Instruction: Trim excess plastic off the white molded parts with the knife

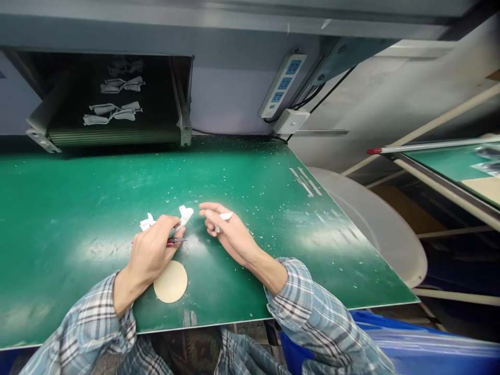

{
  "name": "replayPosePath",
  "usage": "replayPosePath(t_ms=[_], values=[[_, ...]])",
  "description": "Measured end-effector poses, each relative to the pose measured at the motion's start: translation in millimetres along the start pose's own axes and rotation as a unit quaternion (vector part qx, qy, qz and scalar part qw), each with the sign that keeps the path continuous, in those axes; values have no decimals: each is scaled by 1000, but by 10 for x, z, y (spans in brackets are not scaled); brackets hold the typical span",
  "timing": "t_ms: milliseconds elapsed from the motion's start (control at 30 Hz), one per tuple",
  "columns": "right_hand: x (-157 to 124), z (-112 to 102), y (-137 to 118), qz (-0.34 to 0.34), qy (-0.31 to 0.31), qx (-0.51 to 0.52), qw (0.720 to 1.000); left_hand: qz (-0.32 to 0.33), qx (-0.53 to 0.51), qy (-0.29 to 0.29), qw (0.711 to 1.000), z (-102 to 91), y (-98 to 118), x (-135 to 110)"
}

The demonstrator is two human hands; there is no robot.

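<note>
My left hand is closed, pinching a small white shaped piece between thumb and fingertips. A slim, pointed dark tool with a reddish end lies across under the same fingers. Beside that hand, another white piece shows on the table, partly covered. My right hand is a little to the right, its index finger stretched toward the white piece. Its other fingers are curled round a small white bit, mostly hidden in the palm. Below my left wrist sits a round cream-coloured disc.
The green table is scattered with small white specks. At the back left, a conveyor belt carries several white bow-shaped pieces in an opening. A power strip hangs on the wall. A grey rounded panel stands right of the table.
</note>
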State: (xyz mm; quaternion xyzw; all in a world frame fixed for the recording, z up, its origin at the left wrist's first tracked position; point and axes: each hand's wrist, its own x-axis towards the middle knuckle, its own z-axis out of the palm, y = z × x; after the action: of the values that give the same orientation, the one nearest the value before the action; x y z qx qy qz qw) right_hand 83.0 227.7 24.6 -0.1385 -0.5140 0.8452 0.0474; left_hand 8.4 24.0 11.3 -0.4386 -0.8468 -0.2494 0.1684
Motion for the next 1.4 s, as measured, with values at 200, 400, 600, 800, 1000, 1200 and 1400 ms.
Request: replayPosePath(t_ms=[200,400,600,800,1000,1200,1400], values=[[-63,72,161,49,-88,-27,995,63,-81,-15,995,-25,102,-50],[-100,52,125,-59,-20,-195,979,-29,-227,-42,973,-176,81,8],[-184,42,115,-233,-59,-329,913,-40,-247,-91,964,-200,115,11],[-208,26,120,-283,-82,-372,880,-24,-210,-108,972,-183,128,-18],[-214,11,136,-304,-80,-383,869,-8,-211,-101,972,-177,138,-15],[-226,12,126,-313,-74,-395,860,-18,-235,-118,965,-169,149,-8],[-226,13,134,-326,-70,-393,857,-27,-246,-135,959,-174,160,4]])
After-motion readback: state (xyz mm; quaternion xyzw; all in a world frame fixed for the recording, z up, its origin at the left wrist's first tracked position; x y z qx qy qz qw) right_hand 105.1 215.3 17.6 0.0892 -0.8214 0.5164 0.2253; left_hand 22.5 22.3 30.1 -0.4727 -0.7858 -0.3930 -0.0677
